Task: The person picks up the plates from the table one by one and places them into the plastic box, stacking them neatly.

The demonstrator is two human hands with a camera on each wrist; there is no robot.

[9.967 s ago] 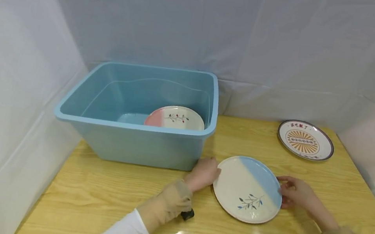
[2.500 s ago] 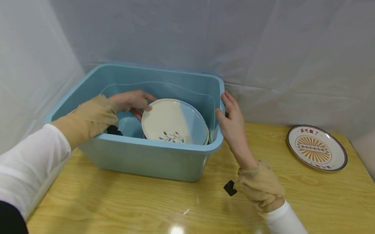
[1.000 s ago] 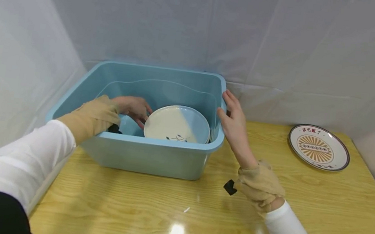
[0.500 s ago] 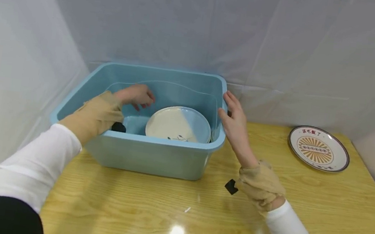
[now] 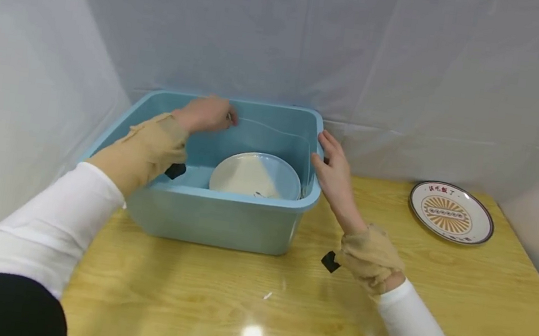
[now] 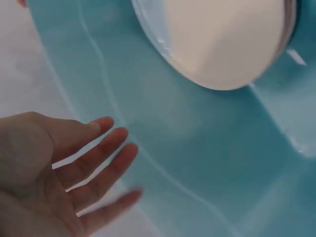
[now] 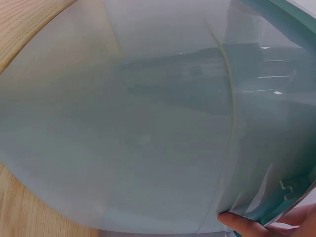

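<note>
Head view, near to far: right hand (image 5: 333, 168) lies flat, fingers straight, against the light-blue plastic tub (image 5: 221, 221) at its 3 o'clock wall; the cream-and-blue round plate (image 5: 255, 174) lies inside; left hand (image 5: 205, 114), relaxed and empty, hovers at the plate's 10 o'clock.

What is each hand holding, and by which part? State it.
Left hand holds nothing, open above the light blue plastic tub. Right hand rests straight fingers against its right rim.
</note>
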